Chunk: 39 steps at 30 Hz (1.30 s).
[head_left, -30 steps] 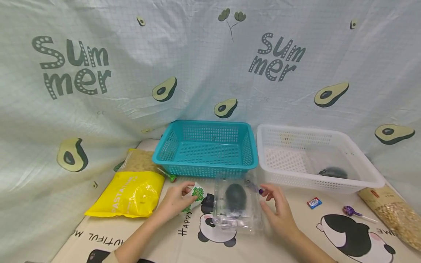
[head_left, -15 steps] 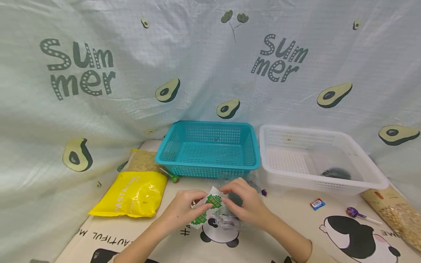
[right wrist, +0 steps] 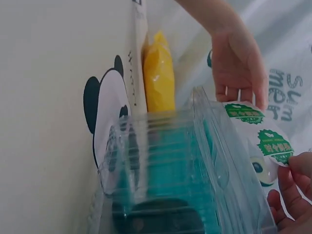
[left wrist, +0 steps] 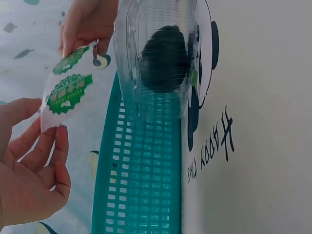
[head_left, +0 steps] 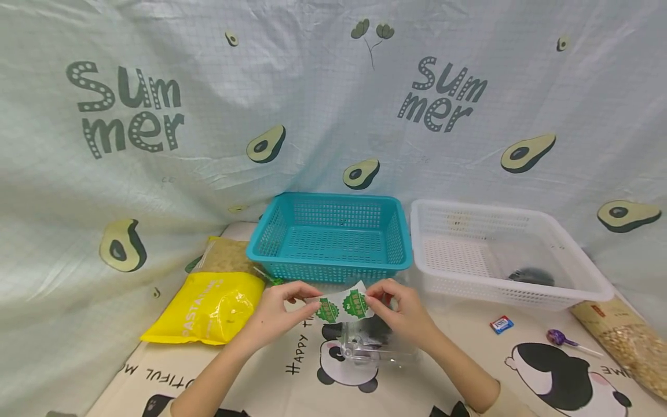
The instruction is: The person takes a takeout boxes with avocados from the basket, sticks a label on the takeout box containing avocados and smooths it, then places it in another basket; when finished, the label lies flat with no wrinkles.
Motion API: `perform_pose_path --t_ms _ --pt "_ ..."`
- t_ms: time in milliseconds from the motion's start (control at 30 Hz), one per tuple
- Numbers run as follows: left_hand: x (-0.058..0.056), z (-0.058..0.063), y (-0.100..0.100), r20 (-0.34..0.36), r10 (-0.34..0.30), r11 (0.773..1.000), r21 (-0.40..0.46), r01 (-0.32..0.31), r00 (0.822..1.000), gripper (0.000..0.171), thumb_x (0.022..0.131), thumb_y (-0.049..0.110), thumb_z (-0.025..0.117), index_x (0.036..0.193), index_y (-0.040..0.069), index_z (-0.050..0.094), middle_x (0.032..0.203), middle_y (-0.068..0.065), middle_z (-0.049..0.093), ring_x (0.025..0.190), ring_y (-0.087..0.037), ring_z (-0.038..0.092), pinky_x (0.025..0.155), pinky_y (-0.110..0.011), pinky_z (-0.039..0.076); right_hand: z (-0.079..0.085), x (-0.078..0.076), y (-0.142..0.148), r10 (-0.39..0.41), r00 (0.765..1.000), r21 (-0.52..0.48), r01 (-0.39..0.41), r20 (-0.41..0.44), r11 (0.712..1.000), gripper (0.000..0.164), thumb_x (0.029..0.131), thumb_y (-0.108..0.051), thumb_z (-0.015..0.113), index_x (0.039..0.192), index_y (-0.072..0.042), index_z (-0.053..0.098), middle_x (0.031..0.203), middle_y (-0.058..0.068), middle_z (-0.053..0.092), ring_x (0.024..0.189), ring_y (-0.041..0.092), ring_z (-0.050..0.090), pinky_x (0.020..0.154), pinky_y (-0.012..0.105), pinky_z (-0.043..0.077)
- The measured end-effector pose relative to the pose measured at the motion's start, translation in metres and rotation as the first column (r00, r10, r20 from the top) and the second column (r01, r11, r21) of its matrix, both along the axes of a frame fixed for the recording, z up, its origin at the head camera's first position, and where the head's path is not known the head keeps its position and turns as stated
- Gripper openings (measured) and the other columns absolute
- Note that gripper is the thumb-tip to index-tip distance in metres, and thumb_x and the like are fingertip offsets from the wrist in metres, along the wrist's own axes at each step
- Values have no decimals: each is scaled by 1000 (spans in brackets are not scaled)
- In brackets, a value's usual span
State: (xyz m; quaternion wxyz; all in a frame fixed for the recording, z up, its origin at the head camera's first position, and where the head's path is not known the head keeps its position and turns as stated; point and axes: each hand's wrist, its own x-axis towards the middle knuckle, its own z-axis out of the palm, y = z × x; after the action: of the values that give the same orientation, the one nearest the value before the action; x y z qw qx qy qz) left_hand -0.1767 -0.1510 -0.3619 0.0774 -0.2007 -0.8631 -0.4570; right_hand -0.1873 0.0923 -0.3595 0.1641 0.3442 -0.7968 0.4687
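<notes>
A white sticker strip (head_left: 341, 306) with two green, jagged-edged labels stretches between both hands. My left hand (head_left: 278, 310) pinches its left end between thumb and fingers. At the other end, my right hand (head_left: 403, 310) pinches the strip's upper right edge. Below and behind the strip, a clear plastic clamshell box (head_left: 388, 350) rests on the panda-print cloth, partly covered by the hands. Inside the box sits a dark oval fruit (left wrist: 165, 58), best seen in the left wrist view.
A teal basket (head_left: 328, 272) stands behind the hands, beside a white basket (head_left: 505, 289) holding another clear box with a dark item. Yellow pasta bag (head_left: 213, 310) lies left. To the right are a small red-blue candy (head_left: 502, 324), a purple lollipop (head_left: 557, 337) and a grain bag (head_left: 625, 341).
My right hand has moved left from beside the box and taken the strip's other end. The strip has been lifted and turned nearly level between the hands, in front of the box.
</notes>
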Motion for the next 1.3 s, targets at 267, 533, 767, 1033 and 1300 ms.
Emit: perform_pose_path --t_ms 267,533,767,1033,1300 --pt "-3 -1 -1 41 -9 1000 21 8 999 13 80 30 64 88 21 66 84 10 64 78 -6 57 71 -29 44 2 1 9 -23 996 -24 25 85 999 4 80 2 61 81 -2 60 67 4 58 61 7 46 55 23 41" --pt "-2 -1 1 38 -4 1000 12 4 999 10 80 29 64 86 21 67 81 11 64 77 -6 56 72 -33 44 -10 -5 16 -4 994 -37 9 113 999 1 82 -2 60 81 -1 61 67 5 58 61 8 46 54 23 41" --pt "-1 0 1 25 9 1000 -10 -9 1000 10 81 28 64 85 20 67 80 11 64 77 -6 55 71 -30 43 -24 -15 26 28 989 -35 -23 144 999 4 84 -11 60 84 -14 61 71 -2 57 63 7 47 55 23 41" --pt "-3 -3 -24 107 220 976 -21 -219 970 10 81 25 64 88 18 66 81 5 65 74 -11 54 70 -26 43 -20 -16 45 -41 956 -90 70 290 994 8 85 -16 59 88 -8 61 78 9 59 66 9 51 53 21 42" --pt "-18 -35 -54 68 403 900 -209 -382 913 9 81 14 61 87 11 67 76 1 65 75 -14 57 69 -30 45 -26 -18 61 -82 945 -101 120 318 988 11 85 -18 59 89 -8 61 78 13 59 66 15 53 55 22 43"
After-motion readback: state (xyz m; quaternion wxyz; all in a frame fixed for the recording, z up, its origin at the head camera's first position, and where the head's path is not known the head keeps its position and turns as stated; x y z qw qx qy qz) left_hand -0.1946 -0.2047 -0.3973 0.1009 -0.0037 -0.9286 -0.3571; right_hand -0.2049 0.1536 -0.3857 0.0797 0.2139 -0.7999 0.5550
